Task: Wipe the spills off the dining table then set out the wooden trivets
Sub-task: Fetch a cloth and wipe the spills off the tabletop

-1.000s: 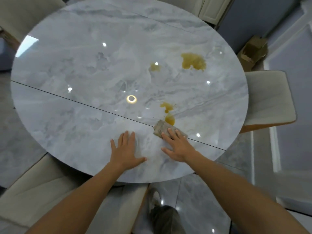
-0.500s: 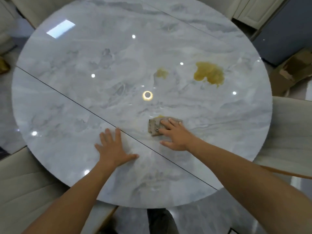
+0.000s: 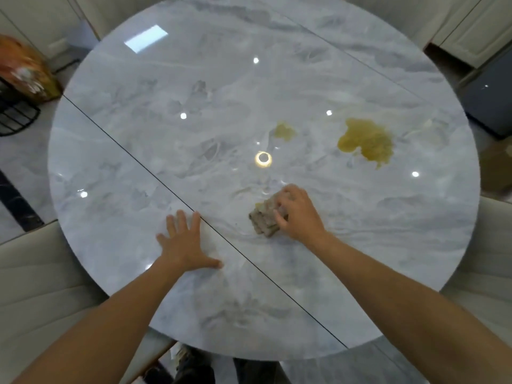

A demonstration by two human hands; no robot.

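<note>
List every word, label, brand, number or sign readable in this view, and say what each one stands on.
None can be read.
The marble table carries only veining, light reflections and yellow spills.
The cloth under the right hand shows no print.
The orange object at far left has pale markings, too blurred to read.

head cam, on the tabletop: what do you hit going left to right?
left hand flat on the table → folded cloth → right hand gripping the cloth → large yellow spill
</note>
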